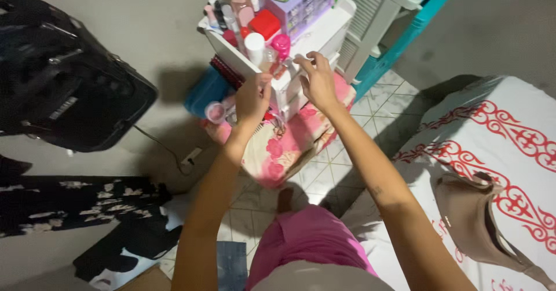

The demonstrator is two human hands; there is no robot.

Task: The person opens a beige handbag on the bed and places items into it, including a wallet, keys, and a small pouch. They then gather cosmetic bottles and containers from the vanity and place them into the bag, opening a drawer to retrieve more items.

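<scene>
Tiled floor [324,175], cramped bedroom corner, viewed from above. Nearest: pink shorts [307,247], both forearms reaching away. Near right, bed [509,117] with white-and-red patterned cover, tan bag [469,221] on it. Near left, black-and-white cloth [69,204]; black suitcase [63,77] farther left.

Mid: left hand [252,97] curled shut around a small item, too blurred to name. Right hand [317,81] half open, fingertips pinching something tiny at the edge of the white drawer unit [324,36], which sits on a pink floral cushion [289,146].

Risk: unit top is packed, so an elbow or wrist nudge would likely topple bottles onto the tiles; soft cushion base makes it wobbly.

Packages, far: white cylinder bottle [253,48] just beyond the left hand, pink round jar [281,43] beside it, red box [265,23] behind, lilac mini-drawer box [304,4] farthest. Labels unreadable.
</scene>
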